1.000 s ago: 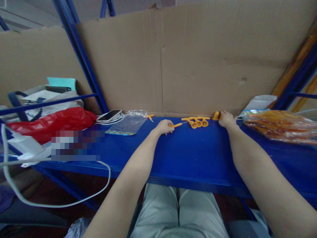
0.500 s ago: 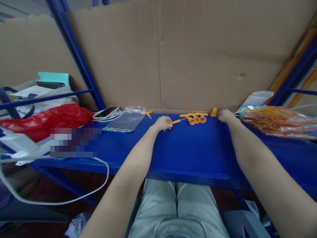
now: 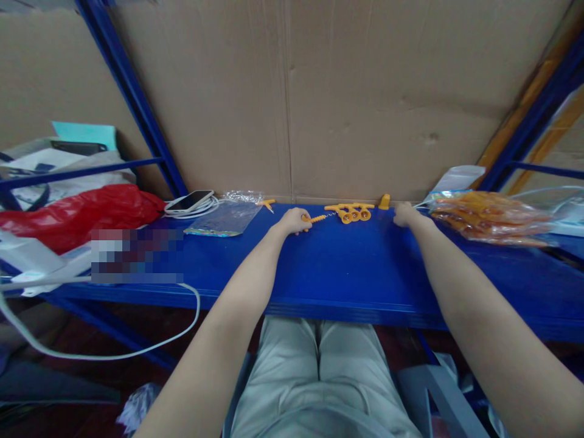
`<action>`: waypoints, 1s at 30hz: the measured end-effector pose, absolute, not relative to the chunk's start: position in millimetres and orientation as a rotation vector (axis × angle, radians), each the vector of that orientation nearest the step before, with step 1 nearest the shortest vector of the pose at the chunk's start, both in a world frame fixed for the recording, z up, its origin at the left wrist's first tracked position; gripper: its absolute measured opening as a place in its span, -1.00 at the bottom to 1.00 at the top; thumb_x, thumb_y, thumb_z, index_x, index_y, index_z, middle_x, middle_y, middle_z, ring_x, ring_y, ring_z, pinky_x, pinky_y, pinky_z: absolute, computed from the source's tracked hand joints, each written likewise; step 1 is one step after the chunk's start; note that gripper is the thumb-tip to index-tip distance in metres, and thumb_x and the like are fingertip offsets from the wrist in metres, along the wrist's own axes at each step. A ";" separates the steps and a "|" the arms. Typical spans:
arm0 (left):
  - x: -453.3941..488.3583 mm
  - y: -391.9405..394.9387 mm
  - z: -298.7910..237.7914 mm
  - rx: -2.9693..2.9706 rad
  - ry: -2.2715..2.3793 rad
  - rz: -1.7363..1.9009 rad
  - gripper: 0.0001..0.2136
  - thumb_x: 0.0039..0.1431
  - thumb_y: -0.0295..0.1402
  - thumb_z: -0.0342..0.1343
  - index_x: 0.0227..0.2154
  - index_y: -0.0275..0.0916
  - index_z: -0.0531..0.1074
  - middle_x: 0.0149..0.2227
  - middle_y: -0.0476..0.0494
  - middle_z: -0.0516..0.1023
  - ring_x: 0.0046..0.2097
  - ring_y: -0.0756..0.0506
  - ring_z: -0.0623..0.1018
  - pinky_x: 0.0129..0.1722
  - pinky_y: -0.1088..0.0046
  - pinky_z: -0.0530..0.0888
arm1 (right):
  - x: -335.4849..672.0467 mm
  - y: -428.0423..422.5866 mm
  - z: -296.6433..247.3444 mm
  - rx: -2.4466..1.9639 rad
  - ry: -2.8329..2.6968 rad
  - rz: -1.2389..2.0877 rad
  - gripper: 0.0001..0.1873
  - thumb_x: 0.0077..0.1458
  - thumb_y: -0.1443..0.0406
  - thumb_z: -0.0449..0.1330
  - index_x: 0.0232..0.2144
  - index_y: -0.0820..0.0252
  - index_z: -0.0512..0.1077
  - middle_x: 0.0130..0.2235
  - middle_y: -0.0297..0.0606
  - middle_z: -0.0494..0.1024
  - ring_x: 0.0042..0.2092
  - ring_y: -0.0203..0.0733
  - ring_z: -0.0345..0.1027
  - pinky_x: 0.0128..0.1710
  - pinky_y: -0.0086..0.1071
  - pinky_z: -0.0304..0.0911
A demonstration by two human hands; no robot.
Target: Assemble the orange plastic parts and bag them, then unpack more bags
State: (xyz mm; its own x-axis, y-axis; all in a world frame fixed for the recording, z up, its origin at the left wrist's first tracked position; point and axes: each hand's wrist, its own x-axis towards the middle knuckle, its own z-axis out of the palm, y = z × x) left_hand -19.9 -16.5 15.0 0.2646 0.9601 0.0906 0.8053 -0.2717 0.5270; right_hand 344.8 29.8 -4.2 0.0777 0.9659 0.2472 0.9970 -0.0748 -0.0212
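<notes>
My left hand (image 3: 292, 222) is closed around the handle end of an orange corkscrew (image 3: 317, 218). Its ribbed shaft and thin metal spiral point right, toward a row of several similar orange pieces (image 3: 354, 213) with T-shaped handles and round cups. My right hand (image 3: 404, 215) rests by the back of the table with its fingers curled in; whatever they may hold is hidden. Just left of it stands a small orange cap-like piece (image 3: 384, 202). Another orange T-handled corkscrew (image 3: 268, 204) lies at the back, beside a clear plastic bag (image 3: 225, 218).
A plastic bag of orange parts (image 3: 490, 216) lies on the right of the blue table (image 3: 340, 274). At left are a phone (image 3: 191, 202) on a coiled white cable, a red bag (image 3: 91, 213) and a white power adapter (image 3: 30, 258). Cardboard (image 3: 347, 103) walls off the back.
The whole view has shifted slightly, so everything sits a bit further left and higher. Both hands keep nearly the same places on the table, the left one still gripping the corkscrew.
</notes>
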 end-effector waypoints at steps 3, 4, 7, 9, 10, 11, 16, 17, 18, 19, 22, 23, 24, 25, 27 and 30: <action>-19.6 -16.6 15.2 2.183 1.615 0.555 -0.73 0.05 -0.49 0.15 -0.15 -0.32 0.53 -0.41 -0.11 0.62 -0.63 0.08 0.42 -0.60 0.61 0.38 | 326.5 8.8 2.3 -2.299 -1.966 -0.151 -0.44 0.01 0.41 0.13 0.11 0.44 0.35 0.05 0.22 0.39 0.11 0.15 0.33 0.07 -0.12 0.27; -19.6 -16.6 15.2 2.186 1.617 0.552 -0.73 0.06 -0.48 0.16 -0.15 -0.32 0.53 -0.41 -0.11 0.62 -0.62 0.08 0.42 -0.59 0.61 0.39 | 320.4 1.2 4.4 -2.321 -1.945 -0.123 -0.44 0.03 0.41 0.11 0.12 0.47 0.33 0.09 0.25 0.35 0.13 0.16 0.32 0.09 -0.12 0.26; -19.3 -17.3 15.9 2.193 1.622 0.548 -0.71 0.06 -0.48 0.16 -0.12 -0.31 0.52 -0.41 -0.11 0.62 -0.63 0.08 0.42 -0.59 0.60 0.38 | 307.6 -17.0 8.7 -2.290 -1.892 -0.088 -0.45 0.06 0.44 0.08 0.13 0.51 0.30 0.15 0.28 0.29 0.14 0.16 0.32 0.12 -0.14 0.23; -18.9 -18.4 16.6 2.193 1.623 0.542 -0.71 0.06 -0.48 0.16 -0.11 -0.31 0.52 -0.40 -0.11 0.62 -0.63 0.08 0.42 -0.59 0.60 0.38 | 304.8 -23.2 9.7 -2.157 -1.934 -0.022 -0.45 0.04 0.44 0.13 0.12 0.46 0.31 0.10 0.19 0.37 0.11 0.07 0.35 0.11 -0.22 0.25; -18.6 -18.9 17.0 2.192 1.625 0.538 -0.71 0.07 -0.47 0.16 -0.11 -0.32 0.52 -0.40 -0.12 0.62 -0.63 0.08 0.41 -0.60 0.59 0.38 | 304.7 -24.6 9.8 -2.080 -1.945 0.020 -0.43 0.03 0.43 0.16 0.13 0.42 0.31 0.08 0.13 0.41 0.09 0.03 0.37 0.10 -0.25 0.27; -18.4 -19.6 17.3 2.190 1.628 0.534 -0.72 0.07 -0.47 0.15 -0.12 -0.32 0.53 -0.40 -0.12 0.63 -0.63 0.08 0.41 -0.60 0.59 0.37 | 304.8 -25.3 9.8 -2.012 -1.939 0.062 -0.40 0.02 0.42 0.19 0.15 0.39 0.29 0.05 0.09 0.44 0.07 0.00 0.39 0.09 -0.27 0.28; -17.4 -22.4 18.9 2.199 1.635 0.521 -0.74 0.08 -0.47 0.15 -0.13 -0.31 0.53 -0.40 -0.11 0.63 -0.64 0.09 0.40 -0.62 0.62 0.33 | 301.1 -26.7 7.3 -1.875 -1.877 0.279 -0.17 -0.05 0.35 0.30 0.26 0.35 0.14 0.10 0.07 0.45 0.06 -0.03 0.42 0.05 -0.25 0.34; -17.3 -22.8 19.3 2.200 1.635 0.522 -0.74 0.08 -0.47 0.15 -0.13 -0.31 0.53 -0.40 -0.10 0.63 -0.64 0.10 0.40 -0.62 0.63 0.32 | 299.4 -27.3 6.4 -1.858 -1.879 0.332 -0.14 -0.06 0.34 0.31 0.27 0.36 0.11 0.12 0.09 0.44 0.06 -0.04 0.42 0.03 -0.27 0.35; -17.3 -23.2 19.6 2.199 1.634 0.522 -0.74 0.08 -0.47 0.15 -0.14 -0.31 0.53 -0.40 -0.11 0.63 -0.64 0.10 0.39 -0.63 0.63 0.31 | 297.8 -28.0 5.4 -1.838 -1.878 0.378 -0.11 -0.06 0.33 0.32 0.28 0.37 0.09 0.13 0.10 0.43 0.07 -0.04 0.41 0.02 -0.29 0.36; -17.3 -23.5 20.0 2.197 1.634 0.522 -0.74 0.08 -0.47 0.15 -0.14 -0.32 0.53 -0.41 -0.11 0.63 -0.64 0.10 0.39 -0.63 0.63 0.31 | 296.4 -28.8 4.4 -1.815 -1.873 0.414 -0.09 -0.06 0.32 0.33 0.29 0.37 0.07 0.14 0.10 0.41 0.08 -0.05 0.41 0.02 -0.30 0.36; -17.2 -23.9 20.6 2.189 1.632 0.525 -0.74 0.07 -0.48 0.15 -0.14 -0.32 0.53 -0.42 -0.11 0.62 -0.65 0.09 0.39 -0.64 0.62 0.31 | 293.7 -31.2 2.2 -1.758 -1.839 0.487 -0.07 -0.05 0.31 0.32 0.31 0.34 0.02 0.17 0.10 0.39 0.11 -0.05 0.38 0.03 -0.27 0.36; -17.2 -23.9 20.6 2.187 1.633 0.529 -0.74 0.07 -0.48 0.15 -0.15 -0.32 0.54 -0.42 -0.11 0.62 -0.65 0.09 0.39 -0.64 0.62 0.31 | 293.1 -32.1 2.0 -1.743 -1.827 0.507 -0.07 -0.05 0.32 0.31 0.32 0.34 0.02 0.17 0.11 0.39 0.11 -0.04 0.38 0.03 -0.25 0.37; -17.2 -23.9 20.4 2.187 1.633 0.534 -0.74 0.07 -0.48 0.15 -0.15 -0.32 0.54 -0.43 -0.10 0.62 -0.65 0.09 0.40 -0.64 0.62 0.31 | 292.6 -33.0 2.1 -1.728 -1.822 0.524 -0.07 -0.04 0.32 0.31 0.32 0.34 0.02 0.17 0.13 0.38 0.11 -0.03 0.37 0.02 -0.24 0.37; -17.1 -23.9 20.2 2.186 1.632 0.540 -0.74 0.06 -0.48 0.15 -0.15 -0.31 0.54 -0.44 -0.10 0.62 -0.65 0.09 0.40 -0.64 0.62 0.31 | 291.8 -34.1 2.6 -1.713 -1.822 0.536 -0.08 -0.03 0.32 0.31 0.31 0.35 0.03 0.17 0.15 0.38 0.11 -0.02 0.37 0.02 -0.24 0.37; -17.0 -24.2 19.9 2.185 1.630 0.553 -0.74 0.05 -0.49 0.15 -0.16 -0.31 0.54 -0.44 -0.09 0.62 -0.64 0.09 0.40 -0.63 0.63 0.32 | 289.7 -36.2 4.3 -1.688 -1.831 0.540 -0.12 -0.02 0.30 0.31 0.29 0.40 0.06 0.16 0.19 0.39 0.11 0.00 0.37 0.03 -0.26 0.35; -16.6 -25.2 20.0 2.186 1.626 0.558 -0.73 0.03 -0.51 0.15 -0.16 -0.31 0.54 -0.45 -0.08 0.61 -0.62 0.09 0.40 -0.62 0.63 0.33 | 284.8 -38.5 7.9 -1.701 -1.853 0.464 -0.19 -0.02 0.28 0.33 0.23 0.42 0.17 0.13 0.18 0.41 0.10 0.01 0.36 0.09 -0.27 0.28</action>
State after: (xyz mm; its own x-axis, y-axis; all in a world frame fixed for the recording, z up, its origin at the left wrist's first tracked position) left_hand -16.6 -25.2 20.0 0.2605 0.9604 0.0987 0.8188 -0.2739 0.5046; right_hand 284.8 -38.5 7.9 -0.0230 0.9838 0.1779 0.7837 0.1282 -0.6078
